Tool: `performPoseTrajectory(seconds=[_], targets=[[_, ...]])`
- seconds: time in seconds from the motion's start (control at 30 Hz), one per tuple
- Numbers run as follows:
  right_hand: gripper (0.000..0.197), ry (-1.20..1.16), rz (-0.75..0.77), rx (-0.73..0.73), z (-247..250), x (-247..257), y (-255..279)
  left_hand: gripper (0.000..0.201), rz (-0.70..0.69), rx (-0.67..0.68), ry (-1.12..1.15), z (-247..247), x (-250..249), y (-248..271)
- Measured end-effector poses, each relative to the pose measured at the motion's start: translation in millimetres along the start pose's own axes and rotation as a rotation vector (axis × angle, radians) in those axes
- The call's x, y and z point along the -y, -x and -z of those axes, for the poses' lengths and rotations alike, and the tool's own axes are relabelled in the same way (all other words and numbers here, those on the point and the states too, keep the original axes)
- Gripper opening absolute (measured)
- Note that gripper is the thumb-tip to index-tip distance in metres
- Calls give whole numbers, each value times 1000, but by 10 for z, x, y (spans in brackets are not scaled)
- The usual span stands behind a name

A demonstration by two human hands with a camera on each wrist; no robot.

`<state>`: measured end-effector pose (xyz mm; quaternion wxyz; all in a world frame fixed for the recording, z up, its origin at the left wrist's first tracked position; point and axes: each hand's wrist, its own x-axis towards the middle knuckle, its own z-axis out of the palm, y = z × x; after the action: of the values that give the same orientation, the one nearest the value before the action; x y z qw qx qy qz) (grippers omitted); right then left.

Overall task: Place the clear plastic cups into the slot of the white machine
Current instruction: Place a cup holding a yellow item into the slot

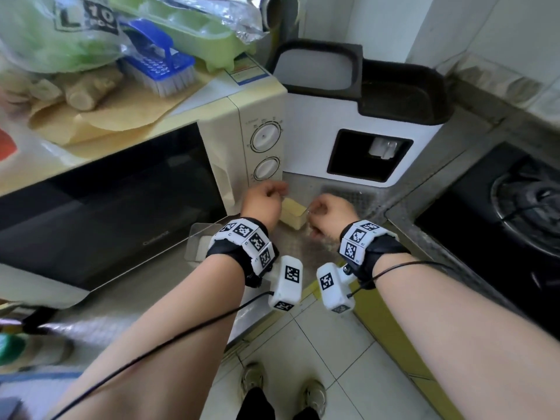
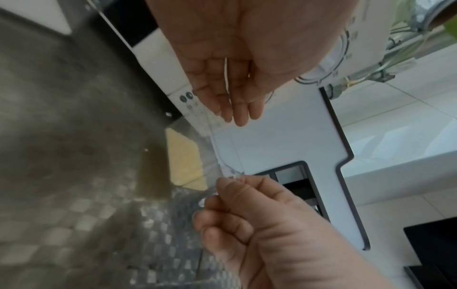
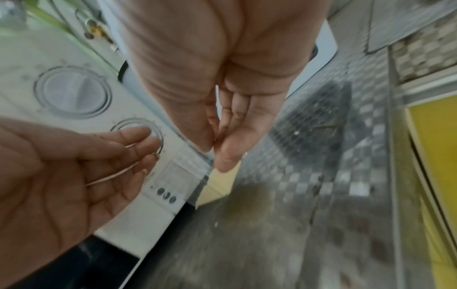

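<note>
Both forearms reach forward over bench [image 1: 145, 301], hands low before microwave [image 1: 121, 189] and white machine [image 1: 357, 125]. Left hand [image 1: 264, 199]: fingers loosely curled round clear cup [image 2: 226, 78] rim. Right hand [image 1: 328, 212]: fingers pinch clear plastic edge. Cup count unclear. One dark slot [image 1: 368, 156] in machine. One yellow sponge [image 1: 292, 213] between hands. Stove [image 1: 500, 213] right; tiled floor.

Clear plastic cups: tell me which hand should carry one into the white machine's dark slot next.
Right, probably. The right hand pinches a clear plastic cup by its rim and sits nearly below the white machine's dark slot; the left hand, also holding a cup, is by the cream microwave.
</note>
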<state>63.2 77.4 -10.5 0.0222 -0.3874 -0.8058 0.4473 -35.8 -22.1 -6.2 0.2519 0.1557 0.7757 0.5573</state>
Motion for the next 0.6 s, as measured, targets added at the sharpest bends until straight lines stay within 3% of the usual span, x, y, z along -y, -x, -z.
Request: performPoseTrajectory(seconds=[0.13, 0.33, 0.6], targets=[[23, -77, -22, -142, 224, -77, -44, 37, 6, 43, 5, -203, -149, -63], [31, -266, -64, -347, 406, -212, -88, 43, 22, 73, 21, -498, -296, -199], [30, -365, -73, -473, 464, -180, -182, 43, 44, 212, 36, -683, -369, -323]])
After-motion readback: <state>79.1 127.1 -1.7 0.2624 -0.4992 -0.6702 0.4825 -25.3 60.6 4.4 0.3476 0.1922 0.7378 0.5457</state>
